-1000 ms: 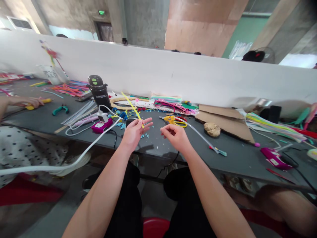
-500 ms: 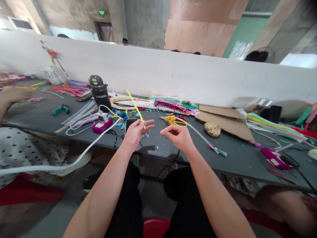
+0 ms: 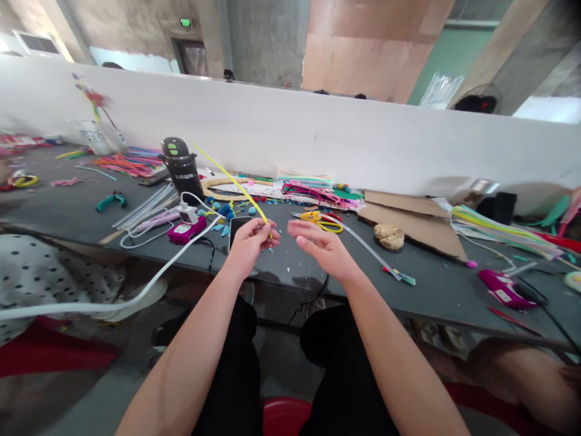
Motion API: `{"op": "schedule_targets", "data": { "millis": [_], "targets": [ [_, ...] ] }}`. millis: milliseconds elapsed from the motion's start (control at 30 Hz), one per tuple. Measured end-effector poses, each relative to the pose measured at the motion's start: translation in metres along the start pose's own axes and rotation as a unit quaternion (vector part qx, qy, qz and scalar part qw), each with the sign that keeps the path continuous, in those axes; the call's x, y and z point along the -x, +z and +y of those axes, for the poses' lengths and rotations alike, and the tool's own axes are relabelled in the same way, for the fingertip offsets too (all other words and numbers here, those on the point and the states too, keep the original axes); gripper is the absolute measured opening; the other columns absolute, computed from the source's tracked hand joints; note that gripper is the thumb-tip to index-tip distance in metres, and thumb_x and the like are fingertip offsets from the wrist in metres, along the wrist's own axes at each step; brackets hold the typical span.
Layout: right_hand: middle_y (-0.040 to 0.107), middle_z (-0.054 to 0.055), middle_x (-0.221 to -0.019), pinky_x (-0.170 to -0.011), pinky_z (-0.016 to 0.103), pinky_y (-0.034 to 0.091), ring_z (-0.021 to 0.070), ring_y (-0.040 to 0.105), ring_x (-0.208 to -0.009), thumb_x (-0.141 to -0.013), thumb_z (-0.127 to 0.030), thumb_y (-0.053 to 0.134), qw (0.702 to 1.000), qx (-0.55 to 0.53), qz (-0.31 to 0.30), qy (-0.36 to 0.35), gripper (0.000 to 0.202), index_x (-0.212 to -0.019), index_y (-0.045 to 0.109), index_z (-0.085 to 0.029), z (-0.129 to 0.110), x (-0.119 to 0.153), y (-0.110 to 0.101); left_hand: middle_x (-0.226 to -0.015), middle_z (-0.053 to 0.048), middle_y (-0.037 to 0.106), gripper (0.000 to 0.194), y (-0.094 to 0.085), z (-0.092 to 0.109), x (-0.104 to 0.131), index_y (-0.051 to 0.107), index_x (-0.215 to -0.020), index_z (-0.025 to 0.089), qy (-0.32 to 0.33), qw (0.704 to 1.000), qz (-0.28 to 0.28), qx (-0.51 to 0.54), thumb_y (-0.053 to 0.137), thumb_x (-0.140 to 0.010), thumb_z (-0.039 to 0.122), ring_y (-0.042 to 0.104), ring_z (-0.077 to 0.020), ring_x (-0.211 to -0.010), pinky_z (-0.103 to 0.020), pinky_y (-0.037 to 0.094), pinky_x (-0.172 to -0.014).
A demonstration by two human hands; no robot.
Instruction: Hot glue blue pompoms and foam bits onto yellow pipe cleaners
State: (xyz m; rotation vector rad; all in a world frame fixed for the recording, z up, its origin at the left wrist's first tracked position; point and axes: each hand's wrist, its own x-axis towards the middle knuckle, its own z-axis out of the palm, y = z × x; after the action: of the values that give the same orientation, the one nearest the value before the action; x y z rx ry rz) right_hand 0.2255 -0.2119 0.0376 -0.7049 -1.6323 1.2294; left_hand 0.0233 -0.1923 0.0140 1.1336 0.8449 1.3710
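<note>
A yellow pipe cleaner is pinched near its lower end in my left hand; its long part slants up to the left. My right hand is held apart from it, fingers extended and slightly blurred, with nothing seen in them. Behind the right hand lie a yellow-orange glue gun and yellow-handled scissors. A phone lies partly hidden behind my left hand. Small blue scraps are scattered beside it.
A black bottle stands at the back left near a purple power strip with a white cable. Cardboard, a round tan lump and a bundle of pipe cleaners lie right. A white partition borders the back.
The yellow pipe cleaner has tilted further left in my left hand, whose fingers have curled in. My right hand's fingers have gone from a pinch to extended. The co-worker's hand at left has drawn back.
</note>
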Motion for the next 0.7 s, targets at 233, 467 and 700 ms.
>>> {"op": "schedule_targets", "data": {
  "millis": [233,467,700],
  "targets": [
    [0.052,0.004,-0.144,-0.11,0.047,0.04,0.0246,0.045,-0.136,-0.084,-0.08,0.025,0.933,-0.352,0.079,0.004,0.073,-0.126,0.059,-0.03,-0.013,-0.004,0.005,-0.082,-0.007,0.073,0.028,0.021,-0.001,0.015,0.065,-0.093,0.013,-0.015,0.998,-0.046,-0.05,0.071,-0.081,0.037,0.07,-0.0153,-0.071,-0.025,0.055,-0.069],
    [0.059,0.006,-0.136,-0.11,0.044,0.039,0.0225,0.05,-0.131,-0.089,-0.069,0.035,0.917,-0.363,0.163,-0.04,0.058,-0.119,0.062,-0.027,-0.007,-0.005,0.003,-0.082,-0.008,0.075,0.031,0.054,-0.011,0.034,0.061,-0.086,0.014,-0.075,0.992,-0.102,-0.008,0.078,-0.074,0.036,0.072,-0.0192,-0.074,-0.029,0.058,-0.068],
    [0.059,0.005,-0.135,-0.11,0.044,0.036,0.0222,0.049,-0.13,-0.093,-0.053,0.043,0.946,-0.241,0.195,-0.092,0.043,-0.123,0.061,-0.028,0.004,-0.008,0.009,-0.074,-0.003,0.073,0.027,0.069,-0.024,0.041,0.069,-0.09,0.015,-0.05,0.993,-0.081,-0.069,0.078,-0.072,0.033,0.07,-0.0186,-0.071,-0.03,0.059,-0.068]
  ]
}}
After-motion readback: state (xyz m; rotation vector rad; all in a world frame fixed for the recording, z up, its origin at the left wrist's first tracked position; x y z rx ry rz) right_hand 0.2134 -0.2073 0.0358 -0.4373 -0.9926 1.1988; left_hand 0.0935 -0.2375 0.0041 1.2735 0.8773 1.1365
